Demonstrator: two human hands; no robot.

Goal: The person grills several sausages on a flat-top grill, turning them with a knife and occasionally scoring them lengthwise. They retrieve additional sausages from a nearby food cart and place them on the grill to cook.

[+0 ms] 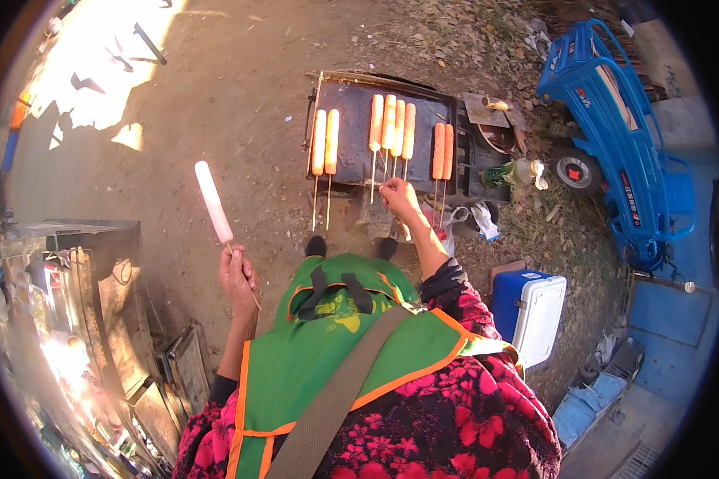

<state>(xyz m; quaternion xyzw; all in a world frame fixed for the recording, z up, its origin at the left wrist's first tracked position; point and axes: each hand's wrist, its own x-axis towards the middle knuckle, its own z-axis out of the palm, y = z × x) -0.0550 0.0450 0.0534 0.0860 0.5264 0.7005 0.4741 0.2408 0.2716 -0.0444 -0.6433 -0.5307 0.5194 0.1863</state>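
Note:
My left hand [238,272] grips the wooden stick of a pale pink skewered sausage [211,197], held upright to the left of the griddle. My right hand [400,196] is at the front edge of the dark flat griddle [352,161], with its fingertips pinched on a stick in the middle group. That group is several skewered sausages [389,123] lying side by side on the plate. Two lightly browned sausages [325,142] lie on the griddle's left part. Two redder sausages [443,151] rest at its right end. All their sticks point towards me.
Right of the griddle stand a green-labelled bottle [511,172] and a metal sheet [485,110]. A blue cool box with a white lid [539,320] is near my right side. Farther right is a blue cargo tricycle [611,143]. A wooden stand [114,287] with goods is at left.

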